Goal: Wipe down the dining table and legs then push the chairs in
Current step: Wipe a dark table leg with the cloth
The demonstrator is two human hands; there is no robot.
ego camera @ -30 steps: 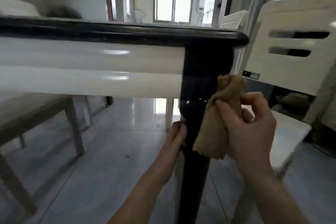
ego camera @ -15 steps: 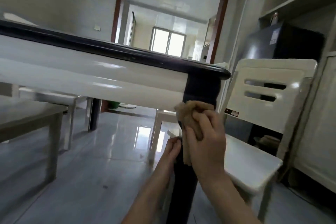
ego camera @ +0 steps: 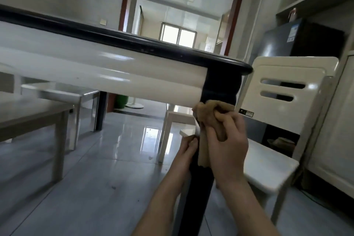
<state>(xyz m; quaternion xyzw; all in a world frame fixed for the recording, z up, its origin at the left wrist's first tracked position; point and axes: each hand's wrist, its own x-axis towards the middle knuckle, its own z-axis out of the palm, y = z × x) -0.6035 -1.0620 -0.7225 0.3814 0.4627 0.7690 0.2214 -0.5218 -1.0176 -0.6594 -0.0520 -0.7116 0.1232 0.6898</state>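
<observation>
Right hand [ego camera: 228,145] up front, fingers curled tight around a bunched tan cloth [ego camera: 207,119], pressing it against the dark table leg [ego camera: 199,188] just below where the leg meets the tabletop. A loose flap of the cloth hangs down the front of the leg under the palm. Left hand [ego camera: 184,151] sits on the other side of that same leg, a little lower, fingers bent and touching its left edge; it carries nothing, and how far the fingers wrap behind the leg I cannot tell. Both forearms rise from the bottom of the view, bare.

We are low down, looking up under the table [ego camera: 115,74]: a glossy white apron runs from the left edge across to the leg, and a black rounded rim caps it, ending at the corner directly above the cloth.

Just right of the leg stands a white chair [ego camera: 293,90], its seat near the right forearm and its slotted back facing us, pulled out from the table rather than tucked under. A small label sticks to the lower left of that back. Left, under the table, a pale bench [ego camera: 34,113] and another behind it sit on the shiny grey tiled floor [ego camera: 92,178]. Another white chair leg shows beyond the cloth.

Further back right, a dark fridge [ego camera: 298,38] against the wall. Straight ahead, a brown-framed doorway [ego camera: 235,15] opens to a bright window [ego camera: 178,38].
</observation>
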